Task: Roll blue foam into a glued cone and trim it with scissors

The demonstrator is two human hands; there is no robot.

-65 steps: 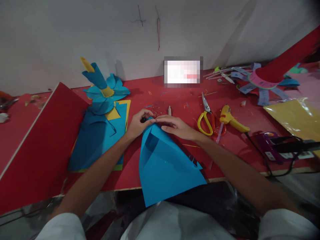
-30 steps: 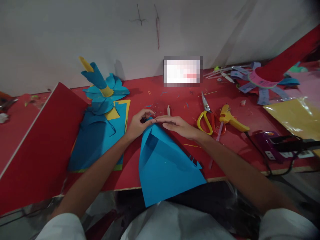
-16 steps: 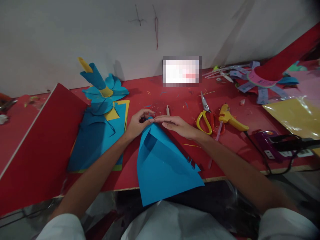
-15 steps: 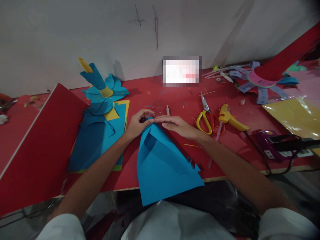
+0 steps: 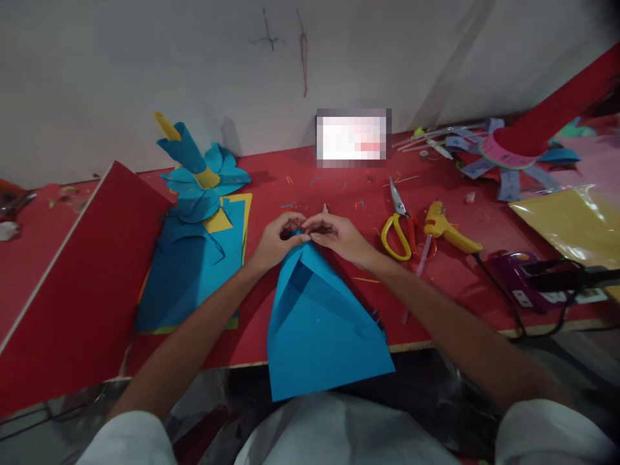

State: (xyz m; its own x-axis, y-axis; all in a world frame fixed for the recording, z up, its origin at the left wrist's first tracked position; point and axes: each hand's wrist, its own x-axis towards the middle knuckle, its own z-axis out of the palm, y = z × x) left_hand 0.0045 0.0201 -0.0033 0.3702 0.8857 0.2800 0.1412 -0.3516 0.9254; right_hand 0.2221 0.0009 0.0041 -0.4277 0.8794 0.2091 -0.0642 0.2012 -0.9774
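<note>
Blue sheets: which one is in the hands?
The curled sheet, its tip between left hand and right hand; the stacked sheets lie left of it, by the flower.

1 head view, forward and down

I can see a plain grey wall (image 5: 145,71) rising behind a red-topped table (image 5: 271,174), with soft shadows across it. Two thin cords, one dark (image 5: 268,32) and one reddish (image 5: 303,58), show against it. The table's front edge looks pale and rough. Below, I get a dim greyish floor (image 5: 29,439). The light reads muted.
</note>
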